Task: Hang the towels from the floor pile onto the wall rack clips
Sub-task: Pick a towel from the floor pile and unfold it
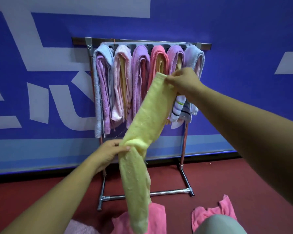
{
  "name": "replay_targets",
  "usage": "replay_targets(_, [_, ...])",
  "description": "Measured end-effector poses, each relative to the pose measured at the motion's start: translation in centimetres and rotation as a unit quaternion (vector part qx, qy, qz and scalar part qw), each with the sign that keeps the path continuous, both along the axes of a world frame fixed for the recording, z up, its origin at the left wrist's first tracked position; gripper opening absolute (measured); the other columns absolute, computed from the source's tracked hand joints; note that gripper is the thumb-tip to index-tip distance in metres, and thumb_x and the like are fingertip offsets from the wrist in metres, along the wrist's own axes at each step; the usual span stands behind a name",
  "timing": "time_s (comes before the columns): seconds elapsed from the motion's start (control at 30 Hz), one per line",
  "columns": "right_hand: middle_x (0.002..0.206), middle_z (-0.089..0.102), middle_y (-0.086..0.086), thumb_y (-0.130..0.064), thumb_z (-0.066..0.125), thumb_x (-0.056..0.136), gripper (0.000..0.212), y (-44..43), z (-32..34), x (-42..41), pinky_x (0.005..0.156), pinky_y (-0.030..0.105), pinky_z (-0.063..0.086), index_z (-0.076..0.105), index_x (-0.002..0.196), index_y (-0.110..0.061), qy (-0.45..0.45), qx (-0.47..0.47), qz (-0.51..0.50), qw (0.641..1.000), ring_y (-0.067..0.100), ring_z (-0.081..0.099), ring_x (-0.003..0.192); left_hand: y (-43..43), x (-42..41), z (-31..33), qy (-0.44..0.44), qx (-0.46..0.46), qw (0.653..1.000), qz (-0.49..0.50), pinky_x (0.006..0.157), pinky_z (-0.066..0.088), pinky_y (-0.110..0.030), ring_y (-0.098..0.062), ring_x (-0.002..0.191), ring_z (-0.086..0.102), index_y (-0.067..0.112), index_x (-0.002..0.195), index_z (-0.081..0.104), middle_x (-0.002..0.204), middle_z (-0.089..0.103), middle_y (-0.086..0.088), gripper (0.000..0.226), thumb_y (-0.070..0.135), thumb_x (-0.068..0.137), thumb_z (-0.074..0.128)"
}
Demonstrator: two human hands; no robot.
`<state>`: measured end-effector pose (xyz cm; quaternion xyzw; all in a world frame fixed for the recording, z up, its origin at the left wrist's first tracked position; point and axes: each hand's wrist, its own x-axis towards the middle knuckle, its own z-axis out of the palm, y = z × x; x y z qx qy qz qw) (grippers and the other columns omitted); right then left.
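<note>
A long yellow towel hangs folded between my hands in front of the rack. My right hand pinches its top end, just below the rack's right-side towels. My left hand grips the towel at its middle, lower and to the left. The towel's lower part droops toward the floor. The metal rack holds several hung towels: blue, lilac, pale pink, purple, coral and a striped white one. Pink towels lie on the floor below.
The rack stands on a chrome frame against a blue wall with white lettering. The floor is dark red. A knee in grey cloth shows at the bottom right, beside the pink floor towels.
</note>
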<state>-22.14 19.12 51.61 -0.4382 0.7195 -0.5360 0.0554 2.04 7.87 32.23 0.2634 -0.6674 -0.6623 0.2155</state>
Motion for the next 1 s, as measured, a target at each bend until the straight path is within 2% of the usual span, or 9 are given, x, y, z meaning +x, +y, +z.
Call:
replay_targets(0.07, [0.056,0.045,0.005,-0.022,0.072,0.086,0.028,0.5,-1.9,-1.2,0.052,0.030,0.051,0.055,0.071,-0.005,-0.026,0.053,-0.060,0.996,0.021,0.049,0.055,-0.8,0.5,1.4,0.065,0.031,0.997,-0.005,0.070,0.056,-0.024,-0.018,0.083,0.071,0.002,0.105,0.073,0.099,0.074,-0.015,0.067,0.036,0.051,0.094])
replay_targets(0.17, [0.069,0.056,0.013,-0.023,0.066,0.089,0.018,0.9,-5.3,-1.9,0.067,0.036,0.057,0.055,0.090,-0.007,-0.096,0.216,-0.124,0.964,0.026,0.058,0.062,-1.3,0.9,4.6,0.135,0.052,0.989,-0.024,0.076,0.058,-0.026,-0.019,0.085,0.071,0.002,0.107,0.073,0.100,0.074,-0.014,0.072,0.035,0.046,0.095])
replay_targets(0.27, [0.087,0.065,0.020,-0.017,0.059,0.094,0.016,1.3,-9.0,-1.7,0.068,0.036,0.055,0.058,0.100,-0.002,-0.170,0.364,-0.090,0.911,0.029,0.060,0.069,-1.1,0.7,7.8,0.142,0.054,0.987,-0.045,0.074,0.058,-0.030,-0.021,0.084,0.071,0.005,0.109,0.073,0.096,0.074,-0.013,0.073,0.032,0.044,0.094])
replay_targets(0.33, [0.098,0.068,0.015,-0.016,0.060,0.094,0.017,1.5,-10.7,-1.1,0.082,0.040,0.056,0.061,0.107,-0.005,-0.116,0.430,-0.029,0.895,0.027,0.064,0.079,-0.4,0.4,9.4,0.123,0.052,0.989,-0.063,0.075,0.059,-0.032,-0.022,0.086,0.070,0.007,0.114,0.071,0.098,0.073,-0.012,0.068,0.025,0.052,0.089])
replay_targets(0.43, [0.114,0.071,0.007,-0.025,0.065,0.094,0.030,1.1,-10.9,0.5,0.093,0.039,0.050,0.065,0.119,-0.009,-0.151,0.266,0.158,0.939,0.022,0.068,0.105,0.5,-0.2,11.0,0.087,0.039,0.993,-0.075,0.069,0.059,-0.029,-0.020,0.081,0.069,0.012,0.114,0.070,0.095,0.071,-0.009,0.042,0.016,0.072,0.070])
replay_targets(0.5, [0.120,0.069,0.006,-0.033,0.063,0.093,0.050,0.8,-9.7,2.1,0.096,0.036,0.048,0.058,0.134,-0.005,-0.288,0.131,0.308,0.897,0.020,0.065,0.109,0.7,-0.6,11.6,0.072,0.038,0.993,-0.088,0.066,0.059,-0.029,-0.019,0.078,0.070,0.016,0.108,0.074,0.092,0.073,-0.008,0.034,0.015,0.074,0.068])
replay_targets(0.57, [0.109,0.065,0.008,-0.038,0.059,0.094,0.056,0.7,-8.3,3.5,0.086,0.033,0.048,0.054,0.135,-0.002,-0.300,0.108,0.393,0.863,0.019,0.062,0.096,0.6,-0.7,11.9,0.064,0.030,0.992,-0.104,0.070,0.059,-0.029,-0.019,0.082,0.071,0.019,0.105,0.076,0.095,0.073,-0.008,0.029,0.012,0.077,0.072])
replay_targets(0.83, [0.096,0.049,0.018,-0.023,0.071,0.088,0.019,0.7,-6.3,5.3,0.086,0.046,0.037,0.065,0.089,-0.005,-0.189,0.159,0.408,0.879,0.033,0.044,0.092,0.2,0.2,11.9,0.030,0.010,0.989,-0.146,0.068,0.057,-0.029,-0.019,0.086,0.071,0.016,0.123,0.068,0.103,0.073,-0.008,0.039,0.015,0.084,0.066])
replay_targets(1.0, [0.075,0.066,0.016,-0.010,0.060,0.092,0.017,1.5,-5.4,5.0,0.065,0.030,0.054,0.066,0.086,0.006,-0.266,0.084,0.345,0.896,0.025,0.064,0.067,-0.4,1.2,10.5,-0.047,-0.003,0.979,-0.197,0.068,0.055,-0.021,-0.010,0.078,0.070,0.017,0.088,0.078,0.087,0.074,0.000,0.043,0.038,0.054,0.092])
